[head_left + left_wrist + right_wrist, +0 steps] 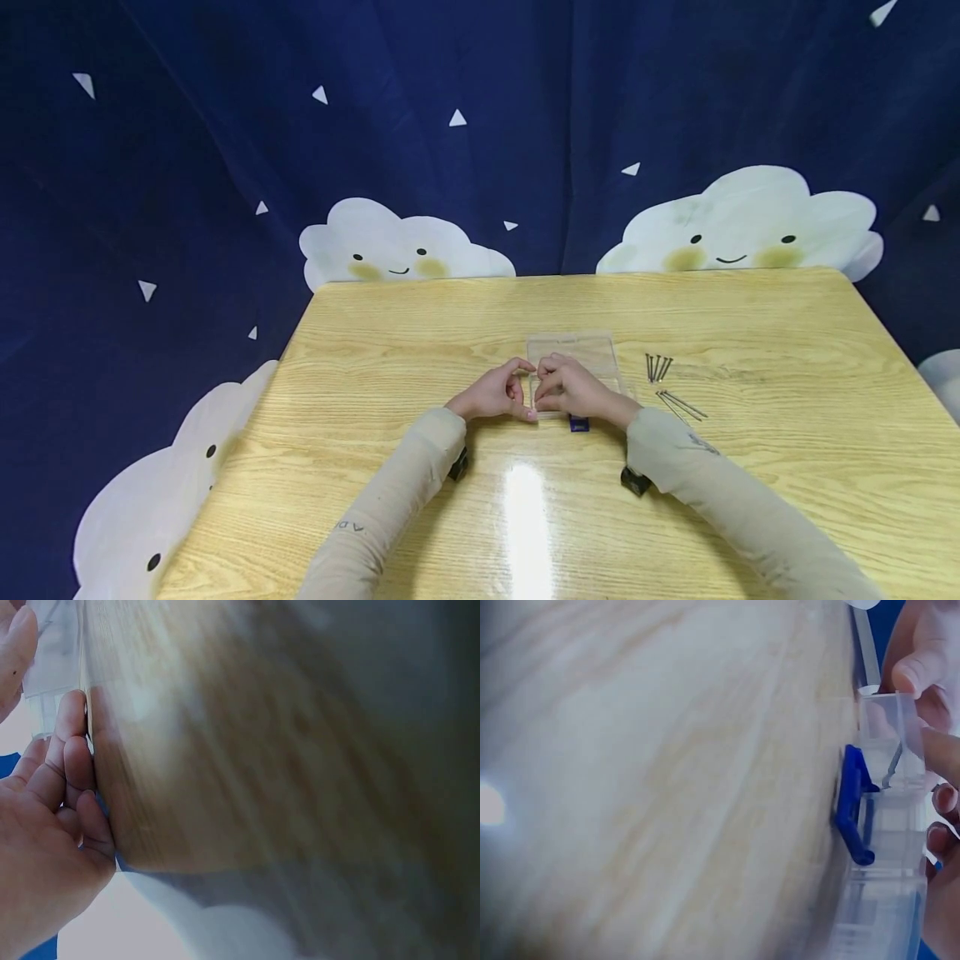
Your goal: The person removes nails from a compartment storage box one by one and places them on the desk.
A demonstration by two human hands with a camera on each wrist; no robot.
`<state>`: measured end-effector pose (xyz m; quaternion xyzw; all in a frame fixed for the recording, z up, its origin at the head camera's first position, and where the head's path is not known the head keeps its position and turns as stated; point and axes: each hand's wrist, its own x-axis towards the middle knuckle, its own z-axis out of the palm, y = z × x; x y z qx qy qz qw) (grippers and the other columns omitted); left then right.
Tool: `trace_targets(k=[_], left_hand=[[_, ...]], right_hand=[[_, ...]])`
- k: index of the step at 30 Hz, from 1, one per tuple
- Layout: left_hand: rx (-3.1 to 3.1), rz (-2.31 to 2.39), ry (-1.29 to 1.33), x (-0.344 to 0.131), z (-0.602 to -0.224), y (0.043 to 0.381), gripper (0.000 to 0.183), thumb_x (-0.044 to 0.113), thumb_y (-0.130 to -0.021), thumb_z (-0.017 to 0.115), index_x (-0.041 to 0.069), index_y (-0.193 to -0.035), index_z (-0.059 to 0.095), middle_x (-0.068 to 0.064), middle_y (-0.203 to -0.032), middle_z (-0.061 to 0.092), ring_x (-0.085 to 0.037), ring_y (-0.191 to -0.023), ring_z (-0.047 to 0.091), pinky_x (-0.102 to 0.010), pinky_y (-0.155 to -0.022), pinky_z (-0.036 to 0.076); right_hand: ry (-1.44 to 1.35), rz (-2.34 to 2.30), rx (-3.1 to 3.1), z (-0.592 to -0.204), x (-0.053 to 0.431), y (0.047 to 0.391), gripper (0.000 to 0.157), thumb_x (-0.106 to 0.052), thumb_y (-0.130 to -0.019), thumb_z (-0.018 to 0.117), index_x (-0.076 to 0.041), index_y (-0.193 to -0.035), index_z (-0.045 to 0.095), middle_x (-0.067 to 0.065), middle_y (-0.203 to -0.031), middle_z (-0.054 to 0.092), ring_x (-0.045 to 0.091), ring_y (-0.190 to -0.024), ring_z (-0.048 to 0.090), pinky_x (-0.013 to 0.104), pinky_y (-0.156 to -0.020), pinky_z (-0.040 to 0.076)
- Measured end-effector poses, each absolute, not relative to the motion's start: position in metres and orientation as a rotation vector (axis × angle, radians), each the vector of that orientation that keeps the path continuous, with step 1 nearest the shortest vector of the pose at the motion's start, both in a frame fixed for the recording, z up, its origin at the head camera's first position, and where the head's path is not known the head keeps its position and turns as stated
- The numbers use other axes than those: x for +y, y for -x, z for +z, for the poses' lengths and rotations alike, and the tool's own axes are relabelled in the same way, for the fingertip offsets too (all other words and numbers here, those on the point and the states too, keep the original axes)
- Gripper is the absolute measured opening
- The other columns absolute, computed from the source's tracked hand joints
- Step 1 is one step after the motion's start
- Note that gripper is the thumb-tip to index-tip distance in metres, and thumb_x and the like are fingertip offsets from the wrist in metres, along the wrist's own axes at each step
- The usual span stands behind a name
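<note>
A clear plastic box (532, 392) with dividers and a blue latch (848, 802) lies on the table, its clear lid (592, 354) swung back. My left hand (497, 393) holds the box's left end, thumb at the near corner and index finger at the far one. The right hand (573, 390) reaches into the leftmost compartment with curled fingers. A grey nail (892, 766) stands slanted there in the right wrist view, its upper end at those fingers. The fingertips partly hide it. In the left wrist view, fingers (73, 716) lie bent by the clear plastic.
To the right of the box, several nails (658, 367) lie side by side on the wooden table (390, 333). More nails (681, 404) lie slanted just nearer me. A dark blue curtain (450, 167) with clouds hangs behind the table's far edge.
</note>
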<state>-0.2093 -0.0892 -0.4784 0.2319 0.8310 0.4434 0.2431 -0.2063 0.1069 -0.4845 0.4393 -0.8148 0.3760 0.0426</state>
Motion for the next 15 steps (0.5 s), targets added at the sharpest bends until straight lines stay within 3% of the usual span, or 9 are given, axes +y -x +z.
trace_targets(k=[11, 15], left_hand=[[2.265, 1.206, -0.638, -0.0890, -0.4736, 0.2062, 0.070, 0.009, -0.071, 0.078, 0.006, -0.129, 0.038, -0.009, -0.069, 0.058, -0.009, -0.056, 0.047, -0.021, -0.062, 0.041], [2.284, 1.181, -0.655, -0.0896, -0.4769, 0.2086, 0.072, 0.011, -0.071, 0.079, 0.005, -0.129, 0.038, -0.004, -0.066, 0.057, -0.008, -0.056, 0.047, -0.021, -0.063, 0.041]], right_hand=[[-1.280, 1.295, -2.499, -0.4793, 0.1119, 0.2053, 0.004, -0.007, -0.072, 0.076, -0.009, -0.072, 0.073, -0.004, -0.077, 0.036, 0.012, -0.074, 0.035, 0.027, -0.065, 0.032], [-1.275, 1.329, -2.459, -0.4748, 0.1135, 0.2049, 0.005, -0.003, -0.072, 0.075, -0.008, -0.073, 0.072, -0.003, -0.078, 0.038, 0.013, -0.075, 0.037, 0.027, -0.066, 0.034]])
